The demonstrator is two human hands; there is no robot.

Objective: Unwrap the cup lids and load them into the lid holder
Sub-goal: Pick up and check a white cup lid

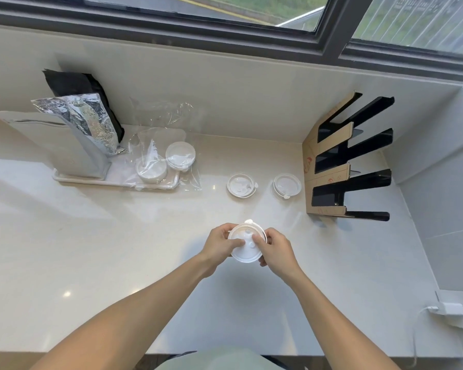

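I hold a small stack of white cup lids [247, 247] above the counter's middle. My left hand [221, 244] grips its left side and my right hand [277, 248] grips its right side, thumbs on top. Two loose lids lie flat farther back: one lid [241, 185] and another lid [286, 185] beside the holder. The black lid holder [353, 158], partly covered in brown cardboard, stands at the right with several slots. More lids [180, 154] sit in the torn clear plastic wrap [161, 145] at the left.
A white tray [112, 182] at the left carries a silver foil bag [91, 121], a black bag [72, 85] and a grey pouch. A white charger and cable [449, 309] lie at the right edge. A window runs along the back wall.
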